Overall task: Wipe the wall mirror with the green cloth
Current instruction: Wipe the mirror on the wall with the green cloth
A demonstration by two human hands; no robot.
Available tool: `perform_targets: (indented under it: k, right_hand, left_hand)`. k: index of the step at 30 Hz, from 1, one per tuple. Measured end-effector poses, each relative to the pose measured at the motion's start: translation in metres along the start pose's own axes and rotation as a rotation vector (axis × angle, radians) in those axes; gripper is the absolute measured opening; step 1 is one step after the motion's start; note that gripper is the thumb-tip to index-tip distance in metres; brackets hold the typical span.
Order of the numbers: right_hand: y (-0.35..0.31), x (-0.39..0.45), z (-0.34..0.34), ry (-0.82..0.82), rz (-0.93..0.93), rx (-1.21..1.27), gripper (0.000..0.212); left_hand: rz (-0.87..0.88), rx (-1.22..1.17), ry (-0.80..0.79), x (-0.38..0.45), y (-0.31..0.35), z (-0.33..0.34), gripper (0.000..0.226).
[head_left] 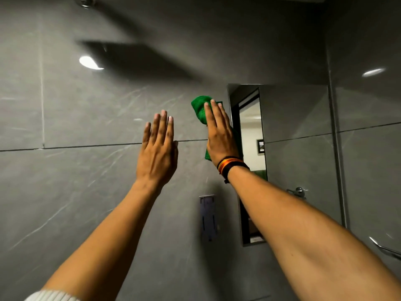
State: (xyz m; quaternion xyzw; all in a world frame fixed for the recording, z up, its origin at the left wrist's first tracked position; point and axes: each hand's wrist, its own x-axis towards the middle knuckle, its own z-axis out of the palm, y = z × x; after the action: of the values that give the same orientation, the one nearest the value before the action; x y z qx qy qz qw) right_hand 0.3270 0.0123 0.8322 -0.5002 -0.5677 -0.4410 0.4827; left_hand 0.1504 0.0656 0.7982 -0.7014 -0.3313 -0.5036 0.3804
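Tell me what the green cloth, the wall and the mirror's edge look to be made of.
Green cloth: soft woven fabric, probably microfibre; a fine ribbed texture shows and it crumples under the right hand.
Wall: large grey tiles with pale stone-like veins, glossy, since lamps reflect in them; likely glazed ceramic or polished stone.
Mirror edge: a thin, dull grey strip, apparently metal.

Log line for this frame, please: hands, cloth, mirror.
right hand: flat on green cloth, at wall mirror left edge | left hand: open, empty, raised before tiled wall | contact: unclear
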Motion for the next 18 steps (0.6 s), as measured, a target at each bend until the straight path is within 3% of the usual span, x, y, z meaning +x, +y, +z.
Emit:
perform_targets:
  k: [18]
  right_hand:
    - [-0.045,-0.032,0.027,-0.051,0.032,0.048,0.072]
  left_hand:
    - [-0.056,-0.007,-0.104,-0.037,-0.019,-0.011,0.064]
